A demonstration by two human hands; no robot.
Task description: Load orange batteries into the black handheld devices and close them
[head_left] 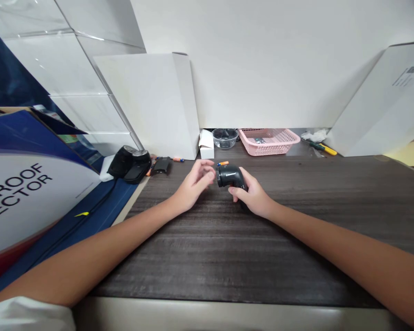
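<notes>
My right hand (251, 193) is wrapped round the handle of a black, angled handheld device (229, 176) with a ribbed round head and small white lettering. That head points left, towards my other hand, and the palm and fingers hide much of the handle. Just left of the ribbed end, my left hand (196, 184) is open, its fingers loosely curved and apart from the thumb. It holds nothing that I can see. Behind the device lies a small orange and blue battery (223, 163) on the dark wood-grain table (200, 262).
Along the back stand a small white box (206, 145), a clear bowl (225, 139), a pink basket (269, 148) and a yellow-green screwdriver (326, 148). Black devices (131, 163), a black curved piece (161, 165) and another battery (178, 159) lie left. White boxes (152, 101) flank the table.
</notes>
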